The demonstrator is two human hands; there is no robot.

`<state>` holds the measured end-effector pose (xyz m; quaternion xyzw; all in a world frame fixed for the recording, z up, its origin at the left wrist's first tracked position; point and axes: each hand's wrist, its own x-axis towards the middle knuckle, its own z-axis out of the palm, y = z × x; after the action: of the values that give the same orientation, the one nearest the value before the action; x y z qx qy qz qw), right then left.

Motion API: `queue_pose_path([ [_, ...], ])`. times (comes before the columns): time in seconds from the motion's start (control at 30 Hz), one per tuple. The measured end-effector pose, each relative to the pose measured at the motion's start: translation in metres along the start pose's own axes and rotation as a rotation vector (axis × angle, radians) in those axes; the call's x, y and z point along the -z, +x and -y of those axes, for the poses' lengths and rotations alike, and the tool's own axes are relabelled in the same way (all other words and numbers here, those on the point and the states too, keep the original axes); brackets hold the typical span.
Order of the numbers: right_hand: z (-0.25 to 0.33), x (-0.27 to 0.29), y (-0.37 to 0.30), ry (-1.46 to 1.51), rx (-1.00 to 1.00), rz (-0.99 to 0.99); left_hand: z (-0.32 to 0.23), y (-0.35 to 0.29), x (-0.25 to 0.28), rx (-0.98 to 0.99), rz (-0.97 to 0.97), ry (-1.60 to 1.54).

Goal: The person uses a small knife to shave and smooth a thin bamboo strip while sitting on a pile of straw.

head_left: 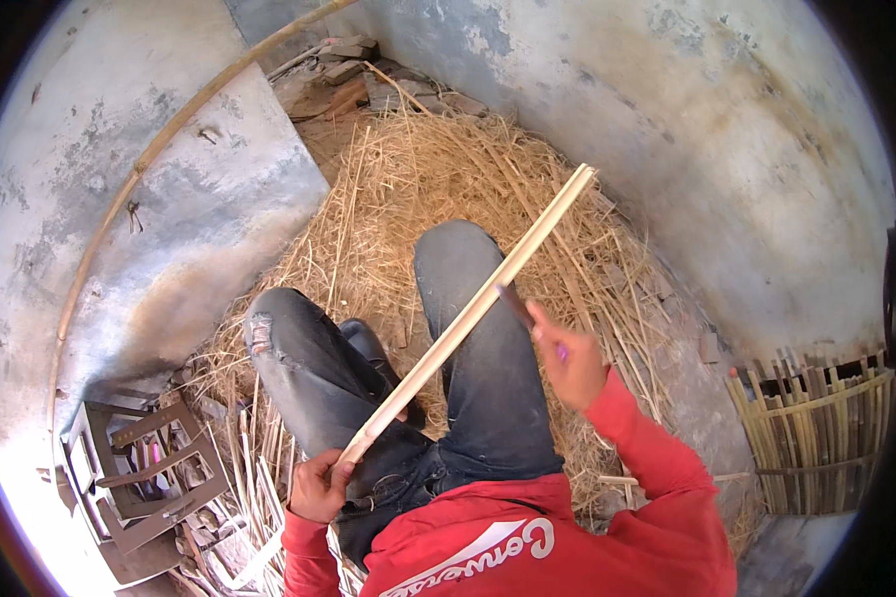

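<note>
A long, pale split bamboo piece (468,316) slants across my lap, its far end up and to the right, with a hollow running along it. Around its near end, by my left thigh, my left hand (319,486) is closed. My right hand (572,368) grips a knife whose dark blade (515,305) points up and left. The blade's tip is at or very near the bamboo's right edge; I cannot tell whether it touches. The knife's handle is mostly hidden inside my fist.
Straw-like shavings (408,189) cover the floor around my legs. A dark metal frame (149,468) stands at left, near loose strips. A woven slatted basket (816,428) stands at right. One long bamboo pole (119,199) leans on the left wall. Bricks (346,60) lie in the far corner.
</note>
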<state>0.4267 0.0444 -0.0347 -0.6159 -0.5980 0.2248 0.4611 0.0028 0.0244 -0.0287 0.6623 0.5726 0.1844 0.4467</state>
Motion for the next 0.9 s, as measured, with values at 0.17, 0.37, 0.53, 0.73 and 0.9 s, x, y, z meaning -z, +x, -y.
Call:
queue_pose_path([
  [0.17, -0.001, 0.005, -0.002, 0.051, -0.035, -0.007, -0.001, -0.002, 0.003, 0.024, 0.001, 0.01],
  [0.37, 0.018, -0.007, -0.012, 0.033, -0.145, 0.035, -0.001, -0.003, 0.004, 0.041, 0.006, 0.003],
  [0.53, 0.021, -0.026, -0.038, 0.026, 0.091, 0.117, -0.005, -0.001, -0.001, -0.004, -0.021, 0.041],
  [0.73, 0.015, -0.027, -0.031, -0.022, 0.032, 0.091, -0.002, -0.002, -0.004, -0.019, -0.047, 0.037],
  [0.9, 0.033, -0.03, -0.033, 0.06, -0.06, 0.095, -0.022, 0.0, -0.003, 0.074, 0.015, 0.005],
])
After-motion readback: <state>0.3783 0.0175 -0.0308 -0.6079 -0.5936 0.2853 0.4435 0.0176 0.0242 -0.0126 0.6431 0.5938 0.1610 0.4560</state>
